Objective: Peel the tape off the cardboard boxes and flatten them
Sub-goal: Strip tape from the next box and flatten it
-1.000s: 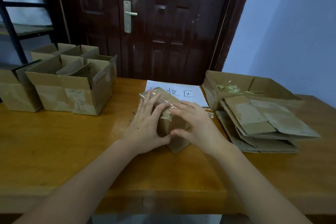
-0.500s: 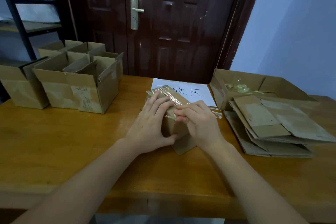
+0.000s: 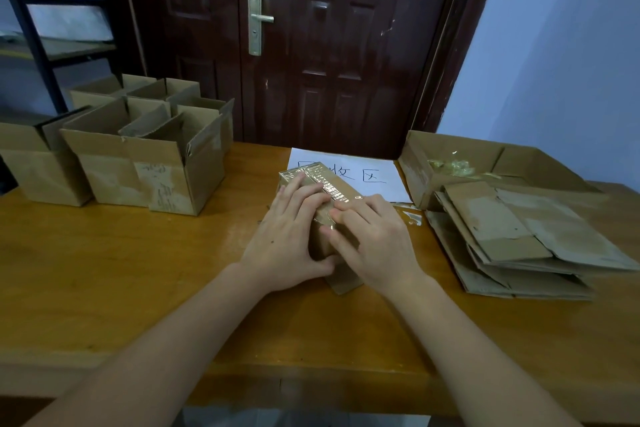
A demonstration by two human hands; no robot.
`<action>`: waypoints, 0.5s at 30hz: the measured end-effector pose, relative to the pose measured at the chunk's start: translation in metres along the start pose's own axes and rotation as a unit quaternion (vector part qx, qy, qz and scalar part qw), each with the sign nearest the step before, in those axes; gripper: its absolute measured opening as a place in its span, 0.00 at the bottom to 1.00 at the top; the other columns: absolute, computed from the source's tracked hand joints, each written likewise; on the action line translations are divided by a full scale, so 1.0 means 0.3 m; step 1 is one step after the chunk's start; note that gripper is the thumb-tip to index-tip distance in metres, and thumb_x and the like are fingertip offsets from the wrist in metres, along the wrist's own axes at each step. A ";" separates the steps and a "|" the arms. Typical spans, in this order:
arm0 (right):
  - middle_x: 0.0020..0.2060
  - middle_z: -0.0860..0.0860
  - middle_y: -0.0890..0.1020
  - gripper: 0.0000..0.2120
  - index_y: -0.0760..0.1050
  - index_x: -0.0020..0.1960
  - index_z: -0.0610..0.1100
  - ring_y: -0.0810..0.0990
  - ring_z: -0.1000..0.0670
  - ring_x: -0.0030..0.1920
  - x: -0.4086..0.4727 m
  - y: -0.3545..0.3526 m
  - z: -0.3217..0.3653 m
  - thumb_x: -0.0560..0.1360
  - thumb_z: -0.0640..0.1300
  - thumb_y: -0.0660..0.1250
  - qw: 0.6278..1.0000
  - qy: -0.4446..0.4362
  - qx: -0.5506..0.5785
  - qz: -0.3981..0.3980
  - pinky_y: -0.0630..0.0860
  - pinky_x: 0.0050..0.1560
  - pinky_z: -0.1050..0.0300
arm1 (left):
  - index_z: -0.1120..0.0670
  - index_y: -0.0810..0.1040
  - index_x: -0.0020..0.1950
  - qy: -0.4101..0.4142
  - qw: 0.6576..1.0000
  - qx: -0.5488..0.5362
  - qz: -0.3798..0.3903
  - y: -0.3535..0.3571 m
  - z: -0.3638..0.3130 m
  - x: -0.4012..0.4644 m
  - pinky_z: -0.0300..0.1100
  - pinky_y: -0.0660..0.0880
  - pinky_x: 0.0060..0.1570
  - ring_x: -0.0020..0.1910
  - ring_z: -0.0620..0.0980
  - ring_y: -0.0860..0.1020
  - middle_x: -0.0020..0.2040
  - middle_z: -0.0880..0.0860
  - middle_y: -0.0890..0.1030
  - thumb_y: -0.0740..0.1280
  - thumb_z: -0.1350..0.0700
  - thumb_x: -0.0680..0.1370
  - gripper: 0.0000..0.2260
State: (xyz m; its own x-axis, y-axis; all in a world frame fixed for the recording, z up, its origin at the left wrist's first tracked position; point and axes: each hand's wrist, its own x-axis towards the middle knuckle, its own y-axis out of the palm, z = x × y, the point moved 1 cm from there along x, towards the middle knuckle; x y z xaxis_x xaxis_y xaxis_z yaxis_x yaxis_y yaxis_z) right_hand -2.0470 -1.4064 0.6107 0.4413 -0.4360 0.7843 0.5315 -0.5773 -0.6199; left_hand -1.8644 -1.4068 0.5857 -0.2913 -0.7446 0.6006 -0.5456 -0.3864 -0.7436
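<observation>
Head view, from left to right: a dark metal shelf frame (image 3: pixel 33 35) stands at the far left behind the wooden table (image 3: pixel 104 270). On the table's left rear part sits a cluster of open cardboard boxes (image 3: pixel 138 163), flaps up, packed against one another and reaching back toward the dark door (image 3: pixel 311 45). A bare stretch of tabletop separates them from the small taped box (image 3: pixel 322 204) at the middle, which lies with its far end over the lower edge of a white sheet of paper (image 3: pixel 363 173) with handwritten characters. Shiny tape (image 3: pixel 327 184) runs along the box's top. The left hand (image 3: pixel 287 239) lies on the box's left side, fingers spread flat over the top and thumb hooked round the near end, holding it steady. The right hand (image 3: pixel 374 239) covers the right side, its fingers bent with the tips pressed at the tape line on top; whether they have any tape pinched I cannot tell. Just right of that hand a loose scrap of tape (image 3: pixel 412 217) lies on the wood. Farther right, an opened box (image 3: pixel 450 163) holds a crumpled wad of tape (image 3: pixel 450 166), and a stack of flattened boxes (image 3: pixel 519 243) leans against it, reaching almost to the table's right edge. Open tabletop lies between the forearms and along the near edge.
</observation>
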 end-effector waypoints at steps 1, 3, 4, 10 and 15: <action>0.52 0.48 0.86 0.13 0.84 0.54 0.43 0.80 0.46 0.52 0.000 -0.002 -0.002 0.80 0.52 0.69 1.000 -0.003 -0.001 -0.005 0.78 0.50 0.50 | 0.50 0.64 0.78 0.001 1.000 0.002 0.001 0.000 0.002 0.000 0.52 0.50 0.81 0.84 0.47 0.46 0.80 0.47 0.62 0.73 0.34 0.70 0.42; 0.53 0.48 0.86 0.12 0.84 0.55 0.43 0.80 0.46 0.53 0.000 -0.009 -0.002 0.81 0.50 0.68 1.000 0.010 0.007 -0.005 0.79 0.50 0.49 | 0.49 0.63 0.78 -0.001 1.000 0.008 0.001 0.002 0.004 0.000 0.50 0.49 0.81 0.83 0.46 0.46 0.80 0.46 0.61 0.73 0.33 0.70 0.42; 0.54 0.49 0.85 0.13 0.84 0.55 0.44 0.79 0.46 0.54 0.000 -0.013 0.002 0.81 0.51 0.66 1.000 0.023 0.013 0.003 0.79 0.51 0.48 | 0.49 0.63 0.79 -0.003 1.000 0.010 0.000 0.003 0.004 0.000 0.50 0.49 0.80 0.83 0.46 0.46 0.80 0.46 0.61 0.73 0.33 0.70 0.43; 0.59 0.51 0.81 0.19 0.77 0.63 0.48 0.75 0.48 0.59 -0.009 -0.019 0.018 0.77 0.58 0.69 0.996 0.043 0.002 0.082 0.77 0.57 0.50 | 0.51 0.64 0.78 0.005 1.000 -0.007 0.002 -0.004 0.000 -0.002 0.58 0.55 0.81 0.83 0.48 0.47 0.80 0.47 0.62 0.73 0.36 0.70 0.41; 0.57 0.50 0.83 0.11 0.83 0.58 0.44 0.76 0.47 0.57 -0.001 -0.025 0.007 0.78 0.46 0.72 0.997 0.038 0.048 0.037 0.79 0.53 0.50 | 0.51 0.65 0.78 0.011 1.000 -0.017 -0.003 -0.005 0.005 -0.002 0.58 0.57 0.80 0.83 0.46 0.47 0.80 0.47 0.62 0.74 0.35 0.70 0.42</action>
State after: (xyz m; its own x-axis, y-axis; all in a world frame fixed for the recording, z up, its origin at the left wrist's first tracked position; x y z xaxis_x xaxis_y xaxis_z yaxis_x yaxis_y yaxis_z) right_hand -2.0495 -1.4005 0.6151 0.4275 -0.5292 0.7330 0.5679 -0.4736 -0.6732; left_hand -1.8622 -1.4066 0.5860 -0.3046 -0.7297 0.6122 -0.5747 -0.3718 -0.7291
